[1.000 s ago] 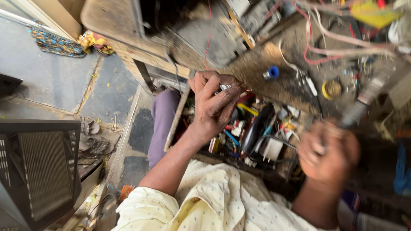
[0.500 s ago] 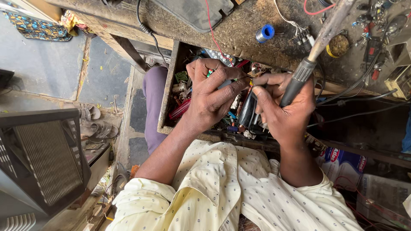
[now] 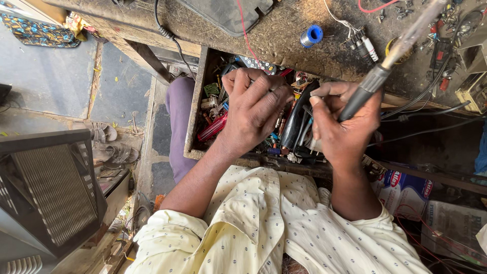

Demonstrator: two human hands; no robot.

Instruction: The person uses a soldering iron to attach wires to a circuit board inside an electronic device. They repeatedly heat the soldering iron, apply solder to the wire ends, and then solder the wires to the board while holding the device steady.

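Workbench (image 3: pixel 284 35) fills the top of view, worn wood, littered with wire and parts. Below its edge an open drawer (image 3: pixel 195 101) sits pulled out over my lap, packed with small components, a red-handled tool (image 3: pixel 213 128), a black curved cable piece (image 3: pixel 297 122). Grey vented box (image 3: pixel 48 193) off to the left on the floor side, sandals (image 3: pixel 109 147) beside it. Blue solder spool (image 3: pixel 310 35) on the bench, just above the drawer.

Right hand (image 3: pixel 345 132): fingers wrapped shut around the dark grip of the soldering iron (image 3: pixel 378 78), shaft angled up and away across the bench. Thumb and forefinger of the same hand also pinch toward something small at the drawer; too small to tell what it is.

Left hand (image 3: pixel 253 109): over the drawer, fingers curled down and mostly closed, knuckles up. Whatever is under them is hidden, so I cannot tell if it actually has a part.

Step, as I read it: both hands meet over the drawer, working a small part or wire end between fingertips, iron parked in the palm, not at a joint.

Next move probably needs: steady pinch on the part, iron tip kept clear of the cables and my left fingers.
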